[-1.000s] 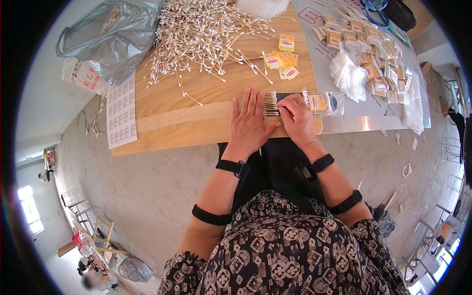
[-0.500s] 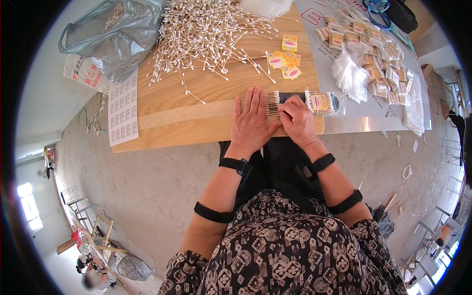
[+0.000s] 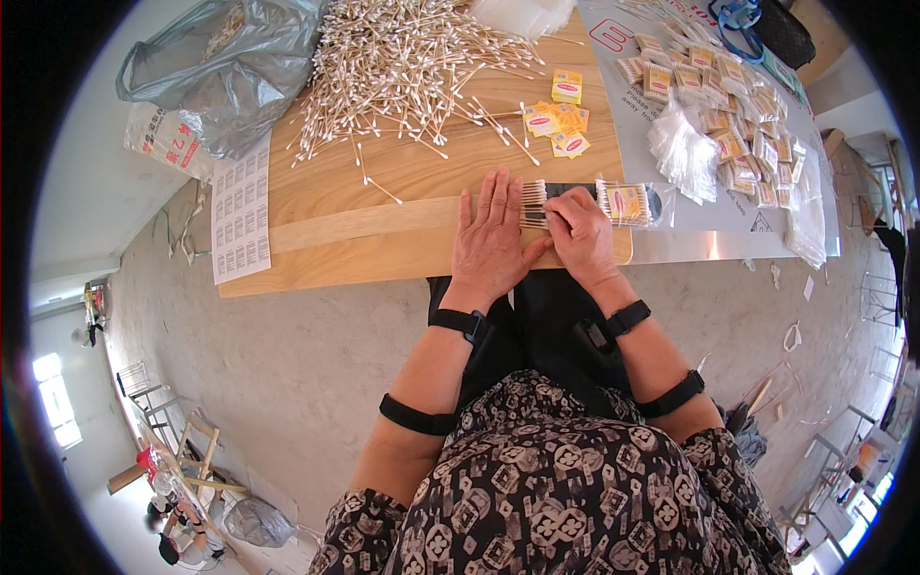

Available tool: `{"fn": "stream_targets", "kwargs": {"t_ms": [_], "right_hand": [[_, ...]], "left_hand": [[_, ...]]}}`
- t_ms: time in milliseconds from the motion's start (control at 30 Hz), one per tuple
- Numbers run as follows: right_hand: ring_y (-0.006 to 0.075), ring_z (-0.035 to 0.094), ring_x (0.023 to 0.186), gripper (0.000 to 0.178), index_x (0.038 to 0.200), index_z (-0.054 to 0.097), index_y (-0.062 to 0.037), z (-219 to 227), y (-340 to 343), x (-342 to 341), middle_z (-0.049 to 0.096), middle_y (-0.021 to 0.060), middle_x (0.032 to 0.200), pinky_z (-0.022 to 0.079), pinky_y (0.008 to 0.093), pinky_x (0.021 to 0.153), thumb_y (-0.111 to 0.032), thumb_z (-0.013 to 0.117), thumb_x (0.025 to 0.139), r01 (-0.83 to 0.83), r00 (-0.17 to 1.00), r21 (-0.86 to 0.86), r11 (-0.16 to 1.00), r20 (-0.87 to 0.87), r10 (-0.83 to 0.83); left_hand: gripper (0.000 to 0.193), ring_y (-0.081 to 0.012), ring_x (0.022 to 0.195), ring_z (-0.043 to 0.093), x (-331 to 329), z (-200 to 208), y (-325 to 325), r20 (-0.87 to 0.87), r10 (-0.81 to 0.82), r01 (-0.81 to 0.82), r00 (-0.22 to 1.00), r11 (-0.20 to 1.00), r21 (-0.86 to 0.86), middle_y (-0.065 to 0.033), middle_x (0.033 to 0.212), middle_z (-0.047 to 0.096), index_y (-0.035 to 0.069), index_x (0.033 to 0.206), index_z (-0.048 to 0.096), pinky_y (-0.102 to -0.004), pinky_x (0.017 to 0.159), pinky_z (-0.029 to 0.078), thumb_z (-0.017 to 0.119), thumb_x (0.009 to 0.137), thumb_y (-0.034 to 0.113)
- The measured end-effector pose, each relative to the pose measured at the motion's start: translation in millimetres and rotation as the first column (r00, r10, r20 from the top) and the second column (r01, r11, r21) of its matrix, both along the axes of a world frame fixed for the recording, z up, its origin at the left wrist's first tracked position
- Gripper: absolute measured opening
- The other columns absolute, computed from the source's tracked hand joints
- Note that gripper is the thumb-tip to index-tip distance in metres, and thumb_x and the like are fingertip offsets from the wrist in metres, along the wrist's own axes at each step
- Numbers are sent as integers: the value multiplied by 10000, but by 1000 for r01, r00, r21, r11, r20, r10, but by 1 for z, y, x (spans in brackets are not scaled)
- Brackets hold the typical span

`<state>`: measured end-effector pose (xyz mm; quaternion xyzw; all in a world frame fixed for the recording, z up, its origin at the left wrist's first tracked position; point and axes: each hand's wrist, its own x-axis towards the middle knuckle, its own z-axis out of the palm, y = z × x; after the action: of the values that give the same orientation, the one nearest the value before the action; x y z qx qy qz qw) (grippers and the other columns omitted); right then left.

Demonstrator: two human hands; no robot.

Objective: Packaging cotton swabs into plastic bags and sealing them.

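Observation:
My left hand [image 3: 489, 235] lies flat on the wooden table, fingers stretched forward and pressed together. Beside its index finger is a neat row of cotton swabs [image 3: 533, 199], partly covered by the hand. At the right end of that row my right hand [image 3: 585, 235] is closed, its fingers curled in a pinch; what they hold is hidden. Just beyond its knuckles shows a dark strip [image 3: 565, 189] on the table. Right of it lies a clear bag of cotton swabs [image 3: 626, 203] with a yellow card on top.
A big loose heap of cotton swabs [image 3: 402, 81] covers the far table. Yellow cards [image 3: 558, 119] lie right of it. Filled packets [image 3: 738, 125] and empty clear bags [image 3: 682, 149] spread over the grey sheet [image 3: 671, 240]. A grey plastic bag [image 3: 225, 86] and printed sheet [image 3: 240, 216] are left.
Both hands stay almost in place beside the row of swabs. The whole view shifts very slightly; nothing on the table has visibly moved.

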<state>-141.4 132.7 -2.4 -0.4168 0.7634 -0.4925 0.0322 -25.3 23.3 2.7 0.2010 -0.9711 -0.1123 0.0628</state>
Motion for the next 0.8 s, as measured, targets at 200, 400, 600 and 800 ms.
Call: {"fn": "stream_targets", "kwargs": {"t_ms": [200, 400, 600, 800], "right_hand": [[330, 620, 727, 53, 853, 633, -50, 0, 0, -3, 588, 125, 812, 505, 404, 627, -35, 616, 805, -37, 999, 52, 998, -27, 39], [340, 617, 732, 133, 939, 635, -75, 3, -3, 0, 584, 122, 816, 504, 421, 634, -58, 613, 809, 9, 1000, 79, 997, -29, -7], [333, 622, 739, 145, 952, 644, -84, 1, -4, 0, 586, 116, 818, 508, 418, 636, -70, 622, 810, 28, 997, 81, 996, -67, -22], [323, 626, 728, 109, 922, 641, -86, 1, -6, 0, 587, 105, 808, 509, 406, 625, -69, 624, 815, 37, 994, 73, 997, -106, -29]], "left_hand": [[856, -307, 1465, 198, 0, 0, -1, 0, 0, 0, 1000, 1000, -12, -164, 1576, 220, 19, 1496, 257, -508, 1181, 131, 513, 894, 572], [846, -301, 1470, 188, 0, 1, 0, 5, 10, -10, 1000, 1000, 15, -164, 1576, 219, 27, 1498, 257, -504, 1184, 125, 533, 890, 546], [845, -300, 1470, 188, 0, 2, 0, -9, 8, -8, 1000, 1000, 28, -165, 1572, 230, 29, 1499, 251, -504, 1184, 126, 542, 889, 536], [844, -299, 1468, 193, 0, 1, 0, -15, 6, -6, 1000, 1000, 19, -167, 1568, 236, 24, 1495, 256, -508, 1182, 133, 549, 888, 532]]}}
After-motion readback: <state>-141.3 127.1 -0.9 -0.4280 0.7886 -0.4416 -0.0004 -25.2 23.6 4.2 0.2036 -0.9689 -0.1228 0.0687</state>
